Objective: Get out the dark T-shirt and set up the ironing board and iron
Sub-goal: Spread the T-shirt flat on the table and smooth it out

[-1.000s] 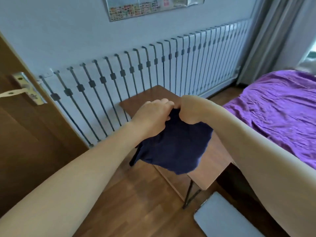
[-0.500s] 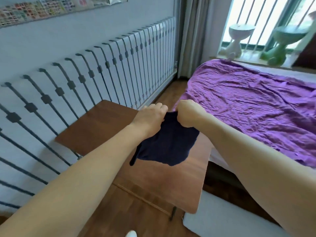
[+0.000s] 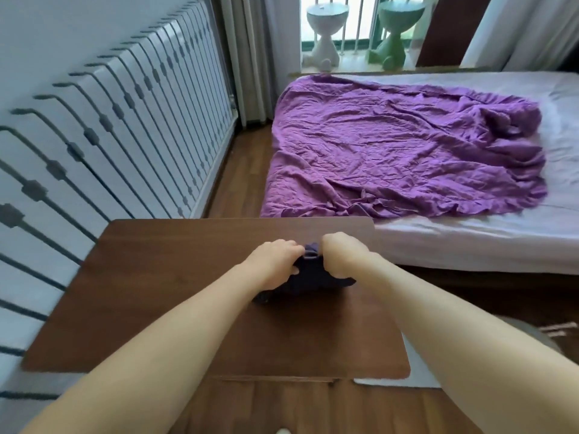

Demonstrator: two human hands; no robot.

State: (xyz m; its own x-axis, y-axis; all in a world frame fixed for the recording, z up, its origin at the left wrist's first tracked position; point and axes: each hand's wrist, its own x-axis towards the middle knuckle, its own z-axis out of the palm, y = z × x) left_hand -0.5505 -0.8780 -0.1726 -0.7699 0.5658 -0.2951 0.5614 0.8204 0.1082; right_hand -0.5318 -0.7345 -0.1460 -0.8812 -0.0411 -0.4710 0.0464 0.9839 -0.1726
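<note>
the dark t-shirt [image 3: 308, 278] lies bunched on the near wooden table [image 3: 163, 277]; left hand [image 3: 275, 261] and right hand [image 3: 341, 255] both clench its top edge. it looks soft and light (probably limp), so taking it by the shoulder seams seems best.

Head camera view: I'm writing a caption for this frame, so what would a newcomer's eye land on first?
Probably the crumpled purple bedspread, spread over the bed at upper right. Next, at centre, the left hand and right hand gripping a bunched dark T-shirt over the brown wooden table. The white radiator with dark bars runs along the left wall.
</note>
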